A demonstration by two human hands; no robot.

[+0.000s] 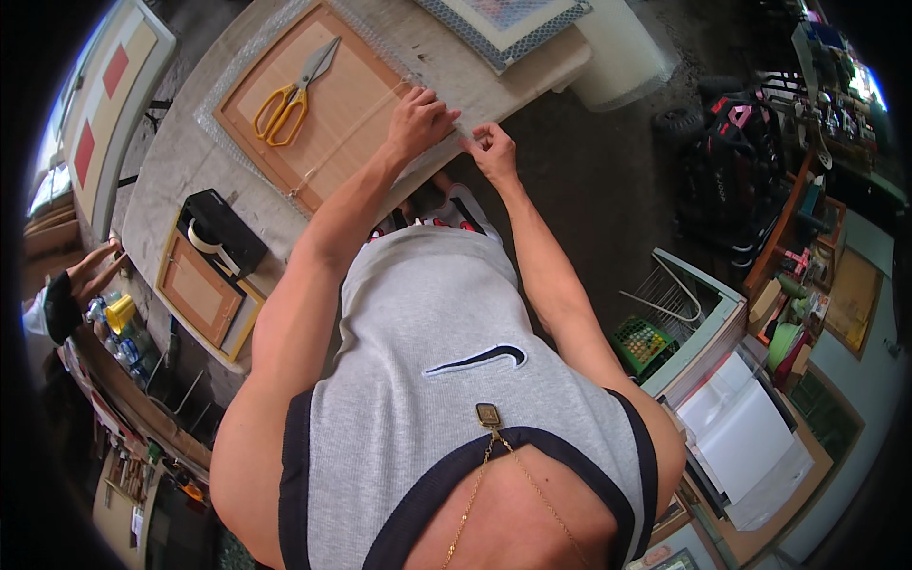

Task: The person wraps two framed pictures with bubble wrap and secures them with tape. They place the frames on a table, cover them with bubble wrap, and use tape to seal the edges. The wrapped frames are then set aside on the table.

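Observation:
A picture frame lies back side up (347,128) on a sheet of bubble wrap (211,112). A thin cord (356,130) runs across its brown backing. Yellow-handled scissors (285,106) rest on the backing, blades slightly apart. My left hand (420,122) is at the frame's near right corner, fingers curled in. Just right of it, past the table edge, my right hand (492,152) has thumb and fingers pinched together. Something pale and thin seems to lie between the hands, too small to make out.
A black tape dispenser (223,233) with a tape roll stands on a smaller frame (199,290) at the table's left. Another bubble-wrapped picture (508,28) lies far right, beside a bubble wrap roll (622,57). A person (71,294) is at the far left.

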